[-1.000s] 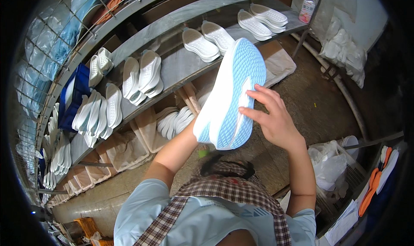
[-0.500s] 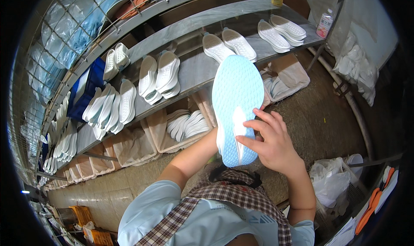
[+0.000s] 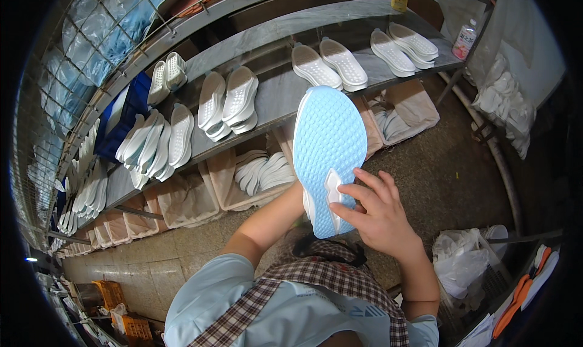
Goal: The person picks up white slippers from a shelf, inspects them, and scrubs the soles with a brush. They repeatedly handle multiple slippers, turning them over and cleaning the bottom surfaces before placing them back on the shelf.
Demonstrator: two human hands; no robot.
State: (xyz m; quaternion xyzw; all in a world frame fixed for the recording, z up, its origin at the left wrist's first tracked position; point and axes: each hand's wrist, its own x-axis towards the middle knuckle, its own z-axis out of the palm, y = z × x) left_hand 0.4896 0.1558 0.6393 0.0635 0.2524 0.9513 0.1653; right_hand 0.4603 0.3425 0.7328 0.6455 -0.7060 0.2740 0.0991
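Note:
A light-blue shoe sole (image 3: 331, 131) with a textured bottom and a white insert (image 3: 333, 192) at its arch is held up in front of me, blue side facing me. My left forearm (image 3: 262, 224) reaches behind it, and the sole rests in that hand, whose fingers are hidden. Across the lower right of the sole lies my right hand (image 3: 381, 216). Its thumb and index fingertips touch the white insert, while the other fingers are spread apart near the sole's right edge. A white layer shows along the sole's left side.
White soles (image 3: 240, 98) stand in pairs and stacks along the grey shelf (image 3: 273, 98). Below it are lined bins (image 3: 188, 204), one holding white soles. A blue crate (image 3: 124, 119) sits at the left. White plastic bags (image 3: 461, 259) lie at the lower right beside a rack.
The sole has shifted slightly left and down, with both hands staying on it. My right fingers have moved a little down along the insert. The background has shifted slightly with my head.

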